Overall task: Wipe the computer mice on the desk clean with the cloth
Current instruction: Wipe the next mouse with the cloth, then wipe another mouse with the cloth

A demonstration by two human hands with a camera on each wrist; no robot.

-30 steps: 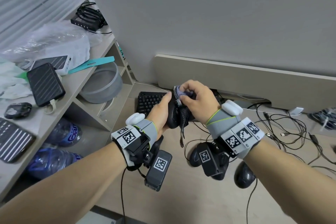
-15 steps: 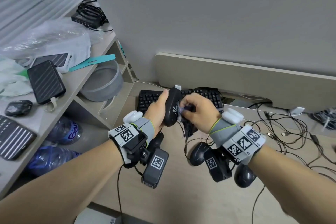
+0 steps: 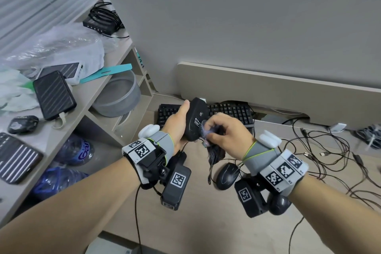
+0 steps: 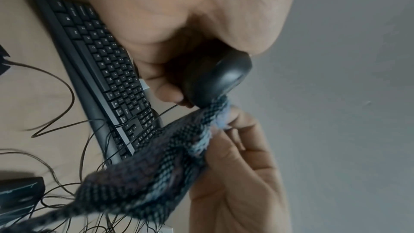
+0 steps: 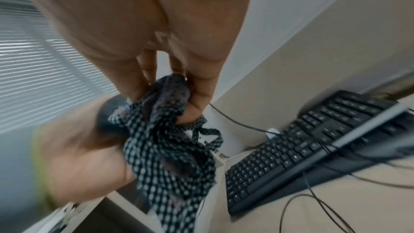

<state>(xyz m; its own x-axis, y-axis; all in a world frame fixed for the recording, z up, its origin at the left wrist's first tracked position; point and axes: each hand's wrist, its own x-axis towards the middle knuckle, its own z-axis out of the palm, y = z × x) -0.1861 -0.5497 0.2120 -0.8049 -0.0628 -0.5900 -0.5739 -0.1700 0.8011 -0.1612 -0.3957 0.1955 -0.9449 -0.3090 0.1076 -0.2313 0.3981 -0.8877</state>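
My left hand [image 3: 179, 118] grips a black mouse [image 3: 195, 119] upright above the desk, its labelled underside turned toward me. In the left wrist view the curled fingers [image 4: 165, 84] wrap the mouse [image 4: 215, 77]. My right hand [image 3: 223, 136] pinches a dark checked cloth [image 3: 214, 150] and presses it against the mouse's lower right side. The cloth [image 5: 170, 141] hangs down from the right fingers [image 5: 195, 95]. Two more black mice lie on the desk below: one [image 3: 226, 175] between my wrists, another [image 3: 278, 204] partly hidden under the right wrist camera.
A black keyboard [image 3: 233, 112] lies behind the hands against the beige desk partition [image 3: 288, 93]. Loose cables [image 3: 329, 150] sprawl over the desk at right. A shelf unit [image 3: 86, 97] at left holds power banks, plastic bags and a grey bowl [image 3: 119, 99].
The cloth hand has slid down from the top of the mouse to its lower side. The mouse has turned, so its labelled underside now faces me.
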